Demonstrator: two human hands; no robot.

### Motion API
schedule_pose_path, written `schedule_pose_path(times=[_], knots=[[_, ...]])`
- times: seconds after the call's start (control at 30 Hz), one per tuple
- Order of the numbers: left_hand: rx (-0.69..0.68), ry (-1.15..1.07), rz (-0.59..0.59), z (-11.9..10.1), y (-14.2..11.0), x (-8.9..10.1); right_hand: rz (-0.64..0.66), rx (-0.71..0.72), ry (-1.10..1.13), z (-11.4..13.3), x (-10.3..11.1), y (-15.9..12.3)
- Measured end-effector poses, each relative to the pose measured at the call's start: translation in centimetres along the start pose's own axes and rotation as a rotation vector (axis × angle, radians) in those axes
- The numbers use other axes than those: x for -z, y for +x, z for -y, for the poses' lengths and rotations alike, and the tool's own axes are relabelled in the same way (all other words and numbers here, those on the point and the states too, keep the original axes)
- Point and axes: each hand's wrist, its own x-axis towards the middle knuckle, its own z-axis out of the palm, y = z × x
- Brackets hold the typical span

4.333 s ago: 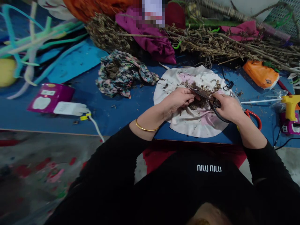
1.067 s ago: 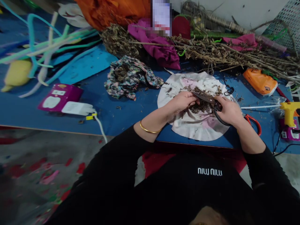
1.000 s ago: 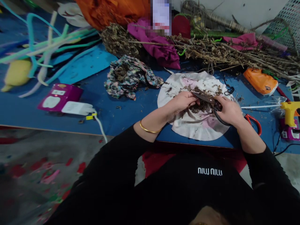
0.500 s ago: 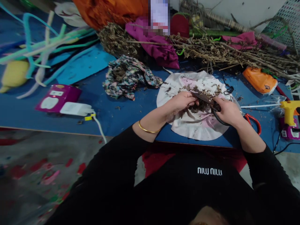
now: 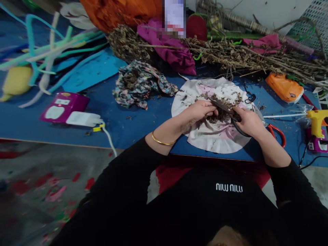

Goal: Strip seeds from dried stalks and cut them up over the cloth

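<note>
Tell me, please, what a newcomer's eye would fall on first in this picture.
Probably the round white cloth in front of the person, strewn with brown plant bits, where the right hand holds dark scissors with the blades beside the left hand. Next might come the crumpled orange material at the top and the tangle of pastel strips at far left.

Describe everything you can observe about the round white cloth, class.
The round white cloth looks like thin, soft fabric with faded pink patches. It is creased, with an uneven outline, and lies spread on the blue table near its front edge. Dry brown plant bits are scattered across it, thickest around the middle. Above it are the left hand and the right hand, which grips dark scissors.
</note>
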Motion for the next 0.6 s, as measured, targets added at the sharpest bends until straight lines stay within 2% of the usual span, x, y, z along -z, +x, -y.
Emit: schedule_pose_path(times=[0.13, 0.37, 0.6], knots=[[-0.024, 0.018, 0.027, 0.11, 0.1, -0.01, -0.019, -0.008, -0.001, 0.18, 0.04, 0.02], [-0.047, -0.06, -0.025, 0.08, 0.2, -0.15, -0.079, -0.026, 0.057, -0.19, 0.01, 0.0], [-0.057, -0.043, -0.013, -0.08, 0.09, -0.32, -0.072, 0.01, 0.059, -0.01, 0.1, -0.12]])
